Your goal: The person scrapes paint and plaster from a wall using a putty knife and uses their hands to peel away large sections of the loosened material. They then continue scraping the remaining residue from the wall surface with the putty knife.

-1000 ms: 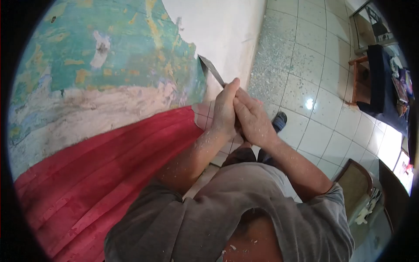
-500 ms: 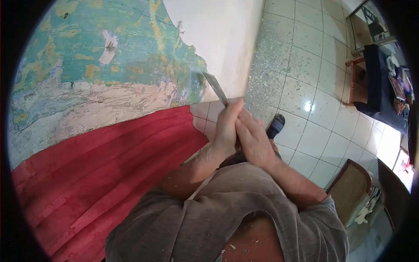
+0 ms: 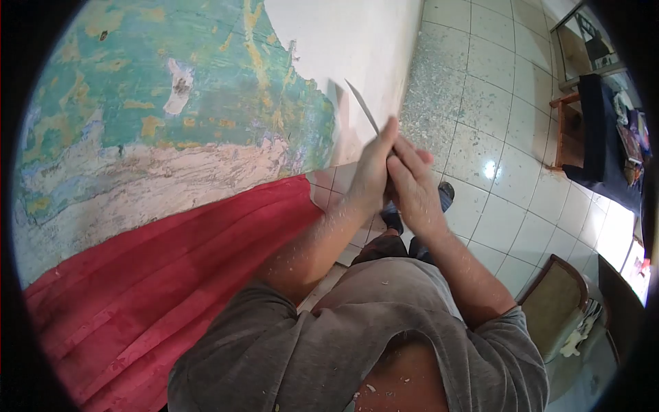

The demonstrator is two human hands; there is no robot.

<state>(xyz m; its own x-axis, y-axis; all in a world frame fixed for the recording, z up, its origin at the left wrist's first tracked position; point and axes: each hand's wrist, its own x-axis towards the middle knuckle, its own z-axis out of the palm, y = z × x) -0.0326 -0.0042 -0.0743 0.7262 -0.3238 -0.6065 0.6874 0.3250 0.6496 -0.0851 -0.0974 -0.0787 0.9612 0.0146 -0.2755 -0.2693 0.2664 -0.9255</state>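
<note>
Head view: hands [image 3: 373,168] clasp a scraper [image 3: 362,106] near the wall [image 3: 226,82].

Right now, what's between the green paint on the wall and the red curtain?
A rough, pinkish-white band of bare wall lies between the green paint and the red curtain; the head view shows it.

The wall [image 3: 226,96] is patchy green, ochre and white; the curtain [image 3: 178,254] is plain red.

Red cloth [image 3: 171,254], padded chair [image 3: 555,302], wooden frame [image 3: 560,130] under dark cloth [image 3: 593,134], perhaps books [image 3: 631,145]
</note>
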